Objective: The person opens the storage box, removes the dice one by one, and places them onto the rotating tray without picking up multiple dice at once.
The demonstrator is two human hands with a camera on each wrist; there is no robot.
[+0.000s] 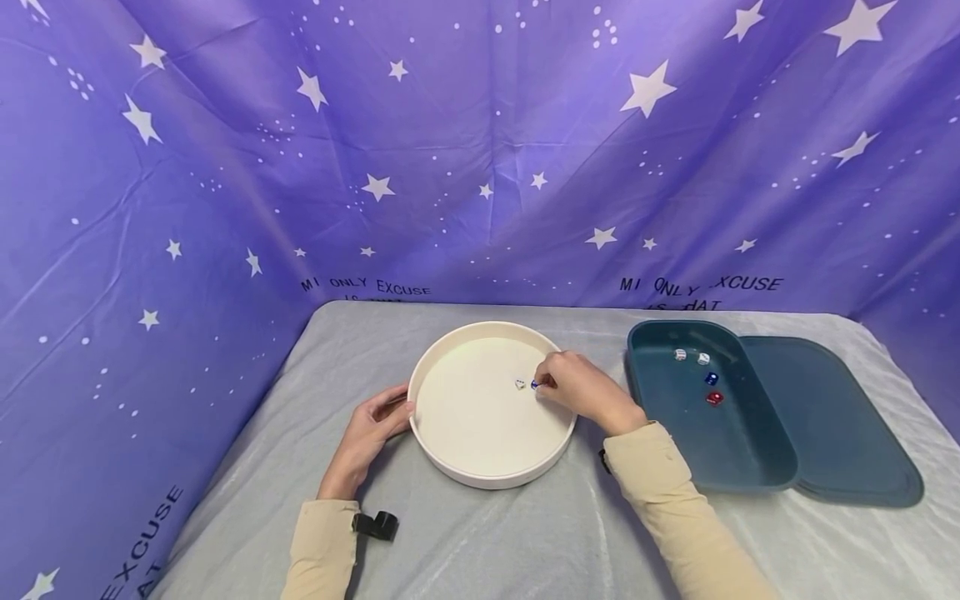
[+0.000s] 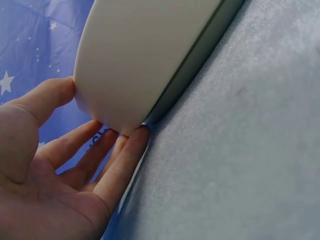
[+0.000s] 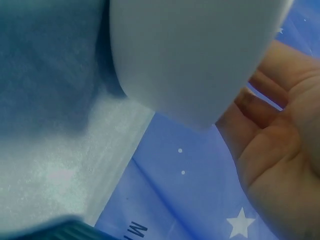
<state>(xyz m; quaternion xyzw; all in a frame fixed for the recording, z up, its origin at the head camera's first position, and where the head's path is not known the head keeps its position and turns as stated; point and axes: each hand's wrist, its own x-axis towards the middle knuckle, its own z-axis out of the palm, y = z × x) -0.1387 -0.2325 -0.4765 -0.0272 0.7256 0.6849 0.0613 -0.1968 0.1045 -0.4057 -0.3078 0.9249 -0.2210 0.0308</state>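
A round cream tray [image 1: 480, 450] with a low wall sits on the cloth. My left hand [image 1: 372, 425] rests against its left side; in the left wrist view, the thumb touches near the rim and the fairly straight fingers [image 2: 122, 170] touch the lower wall. Over the tray's right part, my right hand [image 1: 577, 387] pinches a blue die [image 1: 534, 385] low above the tray floor. Just left of it lies a white die [image 1: 521, 384]. In the right wrist view, the tray wall hides the fingertips of that hand [image 3: 280, 145] and the die.
Right of the tray stands a dark teal rectangular container [image 1: 738, 454] with two white dice [image 1: 703, 358], a blue die [image 1: 712, 378] and a red die [image 1: 716, 398] inside. Its flat teal lid [image 1: 840, 425] lies beside it. A purple star-patterned curtain [image 1: 480, 167] hangs behind the table.
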